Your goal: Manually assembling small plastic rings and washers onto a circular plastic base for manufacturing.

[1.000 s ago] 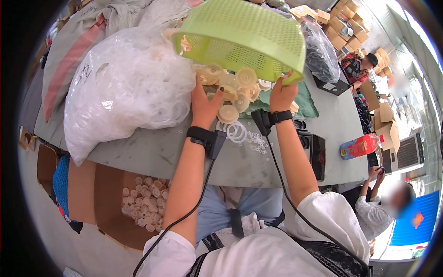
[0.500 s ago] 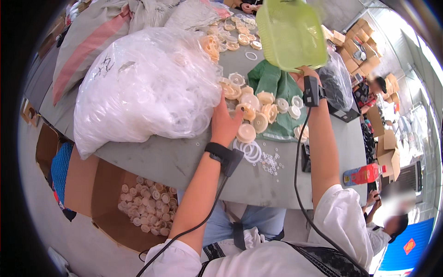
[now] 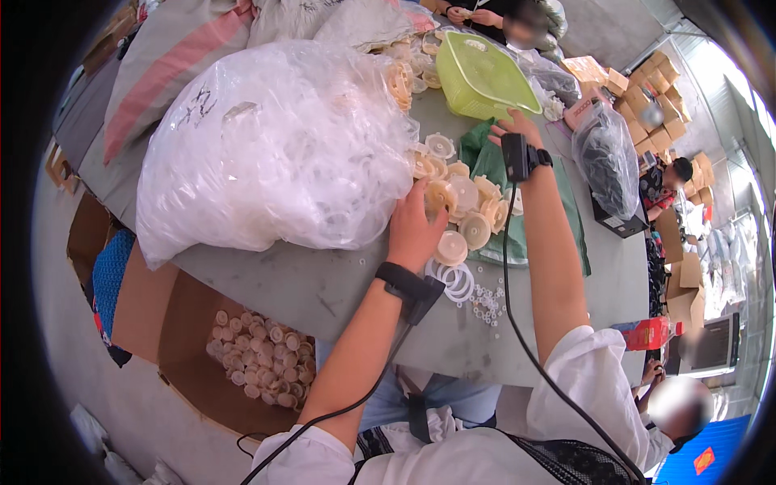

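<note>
At the near left edge of a pile of cream plastic caps (image 3: 474, 229), my left hand (image 3: 415, 230) has thumb and fingers curled around one round cream cap (image 3: 440, 196). My right hand (image 3: 520, 132) is reached out just beyond the pile, its fingers apart and nothing in them. Right by its fingertips, a light green plastic basket (image 3: 485, 78) stands at the far side of the table. Beneath the caps lies a green cloth or sack (image 3: 558, 206). White rings (image 3: 455, 283) and several tiny rings (image 3: 488, 305) lie on the near side of the pile.
A big clear bag (image 3: 275, 153) of white plastic parts bulges left of my left hand. An open carton (image 3: 182, 356) of small caps (image 3: 263, 356) sits below the grey table (image 3: 307, 299). At right are a dark plastic bag (image 3: 606, 153) and a red-labelled bottle (image 3: 647, 333). Another person's hands (image 3: 477, 16) are across.
The green basket, lifted in my right hand before, now rests on the table farther back, and my right hand has let go of it. My left hand stays at the caps.
</note>
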`<act>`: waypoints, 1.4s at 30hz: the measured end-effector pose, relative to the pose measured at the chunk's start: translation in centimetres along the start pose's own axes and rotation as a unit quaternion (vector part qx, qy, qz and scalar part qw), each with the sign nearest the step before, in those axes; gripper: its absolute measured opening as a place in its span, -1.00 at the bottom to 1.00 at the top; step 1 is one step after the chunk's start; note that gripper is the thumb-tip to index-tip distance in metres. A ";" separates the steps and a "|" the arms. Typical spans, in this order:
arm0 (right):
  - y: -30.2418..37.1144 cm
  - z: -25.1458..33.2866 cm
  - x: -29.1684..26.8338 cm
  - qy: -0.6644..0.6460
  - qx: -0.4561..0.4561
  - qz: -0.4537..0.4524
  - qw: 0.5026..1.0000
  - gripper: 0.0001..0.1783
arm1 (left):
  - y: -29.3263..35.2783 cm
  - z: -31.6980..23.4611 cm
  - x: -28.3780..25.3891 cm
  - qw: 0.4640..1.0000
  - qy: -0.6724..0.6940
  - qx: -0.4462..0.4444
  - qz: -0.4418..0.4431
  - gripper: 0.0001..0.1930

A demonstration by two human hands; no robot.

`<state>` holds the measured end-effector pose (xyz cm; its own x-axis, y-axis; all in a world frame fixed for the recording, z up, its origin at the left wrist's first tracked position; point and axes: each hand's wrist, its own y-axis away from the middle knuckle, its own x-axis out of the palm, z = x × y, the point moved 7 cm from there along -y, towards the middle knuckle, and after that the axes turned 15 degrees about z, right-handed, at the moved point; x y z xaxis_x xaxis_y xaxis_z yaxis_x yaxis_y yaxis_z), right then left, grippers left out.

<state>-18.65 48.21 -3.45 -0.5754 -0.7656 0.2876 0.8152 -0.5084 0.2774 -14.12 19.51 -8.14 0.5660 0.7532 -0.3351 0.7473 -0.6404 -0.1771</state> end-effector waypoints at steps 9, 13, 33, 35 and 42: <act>15.4 -1.5 1.6 0.407 -0.166 0.151 0.885 -0.67 | -0.4 -0.3 -0.9 0.997 0.048 0.037 -0.041 -0.86; 21.2 -1.7 2.9 0.491 -0.262 0.153 0.817 -0.64 | 0.2 -2.6 -2.1 0.993 0.049 0.092 -0.053 -0.87; 25.8 -11.3 -1.2 0.575 -0.192 0.065 0.793 -0.80 | 18.0 -6.9 1.8 0.918 -0.264 0.207 0.210 -0.75; 25.7 -11.6 -1.9 0.450 -0.140 0.101 0.876 -0.81 | 17.2 -6.8 0.2 0.967 -0.103 0.180 0.147 -0.68; 27.9 -10.0 -0.9 0.178 -0.105 0.265 0.942 -0.86 | 14.4 -5.3 -1.4 0.995 0.082 0.011 0.055 -0.63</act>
<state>5.25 30.76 -5.10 -0.0565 -0.9984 -0.0013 0.9983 -0.0565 -0.0174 -2.37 10.03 -5.31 0.6951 0.6912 -0.1977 0.6703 -0.7225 -0.1693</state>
